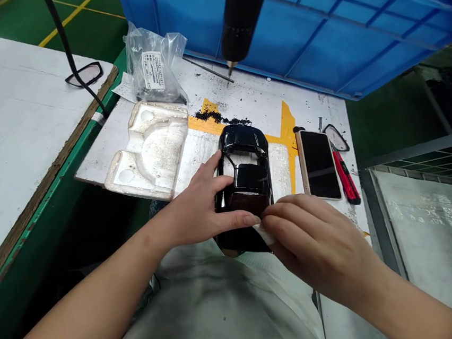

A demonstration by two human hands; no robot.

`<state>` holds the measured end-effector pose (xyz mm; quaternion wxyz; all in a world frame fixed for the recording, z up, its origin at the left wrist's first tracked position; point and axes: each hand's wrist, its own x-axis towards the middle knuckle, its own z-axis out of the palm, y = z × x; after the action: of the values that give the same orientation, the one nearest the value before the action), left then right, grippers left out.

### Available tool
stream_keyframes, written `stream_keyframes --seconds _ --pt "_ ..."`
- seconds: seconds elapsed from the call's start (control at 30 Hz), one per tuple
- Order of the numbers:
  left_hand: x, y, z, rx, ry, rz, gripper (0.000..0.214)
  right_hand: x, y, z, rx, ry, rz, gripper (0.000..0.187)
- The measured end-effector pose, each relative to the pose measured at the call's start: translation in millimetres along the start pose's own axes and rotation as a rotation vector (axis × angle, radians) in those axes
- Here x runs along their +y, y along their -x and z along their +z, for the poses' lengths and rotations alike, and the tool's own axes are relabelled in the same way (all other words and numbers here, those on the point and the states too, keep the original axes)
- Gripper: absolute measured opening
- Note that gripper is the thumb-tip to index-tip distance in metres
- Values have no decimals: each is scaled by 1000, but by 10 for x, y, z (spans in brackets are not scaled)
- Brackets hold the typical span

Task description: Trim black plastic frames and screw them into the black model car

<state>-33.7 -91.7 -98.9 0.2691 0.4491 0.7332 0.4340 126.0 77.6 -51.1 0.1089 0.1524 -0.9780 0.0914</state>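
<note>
A glossy black model car body shell (252,180) with open window gaps lies at the near edge of the table, partly on a white foam block (279,167). My left hand (205,201) steadies the shell from its left side, fingers along the roof edge and thumb stretched across its near end. At the shell's near right corner, my right hand (312,236) is closed with fingers pinched on a small white cloth-like piece (265,235), which touches the black surface. Most of that piece is hidden by the fingers.
An electric screwdriver (241,19) hangs above the table before a blue crate (309,39). Small black screws (213,116) lie beyond the shell. To the left are a foam tray (156,149) and a plastic bag (156,69); to the right, a phone (320,164) and red cutter (345,176).
</note>
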Motion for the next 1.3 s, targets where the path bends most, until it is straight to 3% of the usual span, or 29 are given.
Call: stream_keyframes --seconds 0.2,0.4,0.5,0.6,0.73,0.93,1.03,1.13,1.3 --pt "-29 16 12 -6 -7 -25 55 7 -163 -61 -104 109 -44 25" --pt "-54 45 21 7 0 -4 65 -66 -112 -132 -78 69 -82 15" --pt "-46 37 -17 -34 58 -27 70 -89 -66 -211 -27 46 -45 13" --pt "-37 22 -62 -123 127 -75 61 -70 -46 -299 49 105 9 14" --pt "-72 29 -70 -122 140 -57 63 -16 -14 -350 43 62 73 15" --pt "-77 61 14 -26 144 -9 72 27 9 -200 25 45 -4 16" --pt "-50 68 38 34 139 -39 73 38 -4 -87 -62 -31 4 16" --pt "-54 69 21 -2 107 -47 74 48 -28 -22 -122 -77 33 17" --pt "-69 52 -19 -44 75 -10 74 55 -76 -32 -90 -45 41 22"
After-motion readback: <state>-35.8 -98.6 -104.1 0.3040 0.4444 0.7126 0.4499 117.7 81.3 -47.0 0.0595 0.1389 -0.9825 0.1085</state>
